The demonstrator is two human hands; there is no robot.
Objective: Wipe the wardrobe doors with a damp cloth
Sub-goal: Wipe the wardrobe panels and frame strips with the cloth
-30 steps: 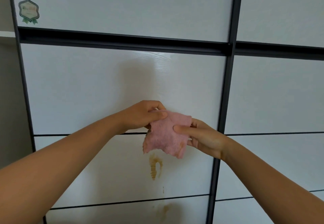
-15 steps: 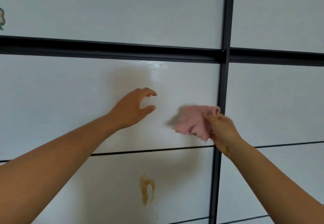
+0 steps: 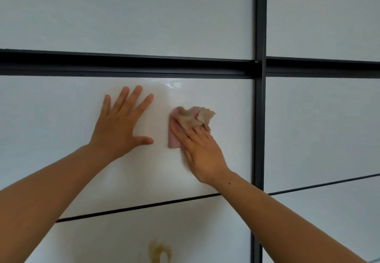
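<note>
On the middle door panel (image 3: 51, 129), my left hand (image 3: 121, 123) lies flat with fingers spread, gripping nothing. I use it only as a brace. Just to its right, the straight fingers of my right hand (image 3: 202, 151) press the cloth (image 3: 173, 139) against the same panel. I apply even pressure and overlap strokes toward the dark frame (image 3: 259, 139). The cloth is pink and bunched above my fingertips, so it is best refolded flat.

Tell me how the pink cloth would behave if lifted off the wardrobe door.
Probably floppy: the pink cloth bunches into crumpled folds above the right hand. Likely light, since flat fingers alone pin it to the upright wardrobe door. It would likely drop if that hand let go; nothing else holds it.
</note>
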